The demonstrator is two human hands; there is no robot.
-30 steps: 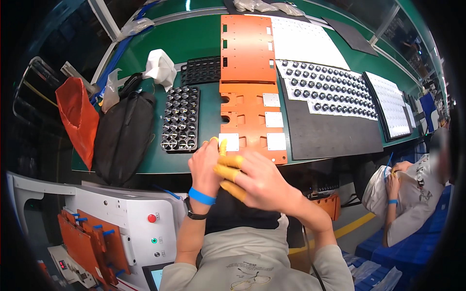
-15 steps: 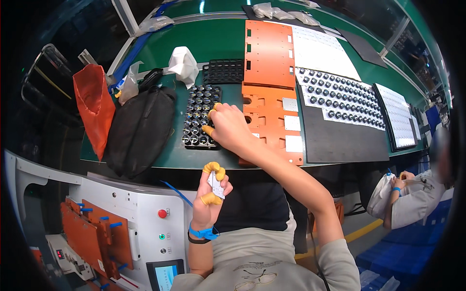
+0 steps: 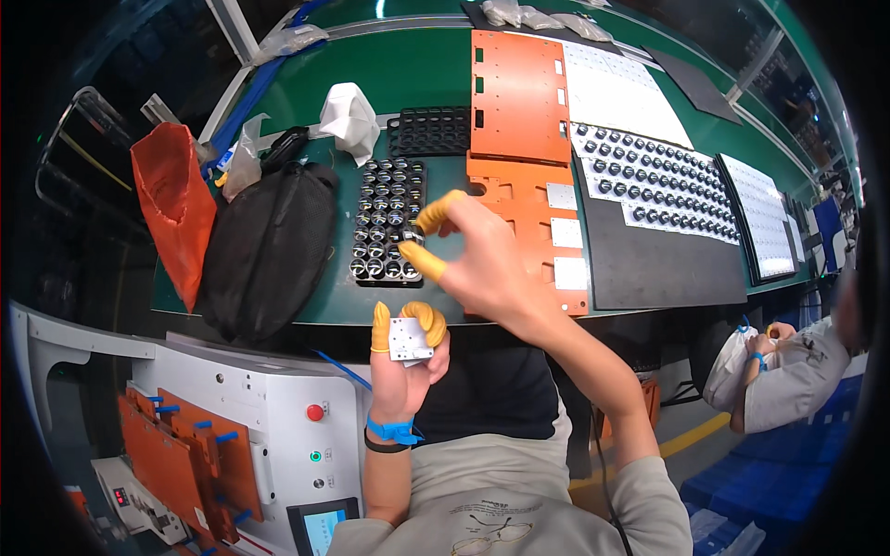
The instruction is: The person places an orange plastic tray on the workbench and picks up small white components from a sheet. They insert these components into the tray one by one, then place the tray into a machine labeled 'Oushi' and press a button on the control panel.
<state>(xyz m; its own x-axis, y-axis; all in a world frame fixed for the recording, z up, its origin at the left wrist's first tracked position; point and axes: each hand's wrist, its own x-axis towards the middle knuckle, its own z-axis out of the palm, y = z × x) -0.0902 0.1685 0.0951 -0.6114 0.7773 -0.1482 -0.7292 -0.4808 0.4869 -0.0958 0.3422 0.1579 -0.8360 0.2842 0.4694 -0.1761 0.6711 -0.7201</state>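
Observation:
My left hand (image 3: pixel 408 366) is closed around a small white square plate (image 3: pixel 409 339) with tiny holes, held by fingertips in yellow finger cots. My right hand (image 3: pixel 487 264) is raised at the right side of a black tray (image 3: pixel 419 280) filled with rows of round black parts with glossy tops (image 3: pixel 375 250). Between its yellow-covered thumb and index fingertip sits a small dark round part (image 3: pixel 410 237), partly hidden against the tray. Right of that hand lies an orange fixture board (image 3: pixel 519 190) with several white square plates (image 3: pixel 566 233) along its right side.
Left of the tray are a black bag (image 3: pixel 269 250), an orange bag (image 3: pixel 171 208) and a white crumpled wrapper (image 3: pixel 349 120). An empty black tray (image 3: pixel 429 132) stands behind. White sheets with black round parts (image 3: pixel 649 181) lie right. A co-worker (image 3: pixel 788 371) sits at far right.
My right hand has drawn back from among the tray's parts toward the right, its fingertips around a dark part. My left hand has turned the white plate more face-on.

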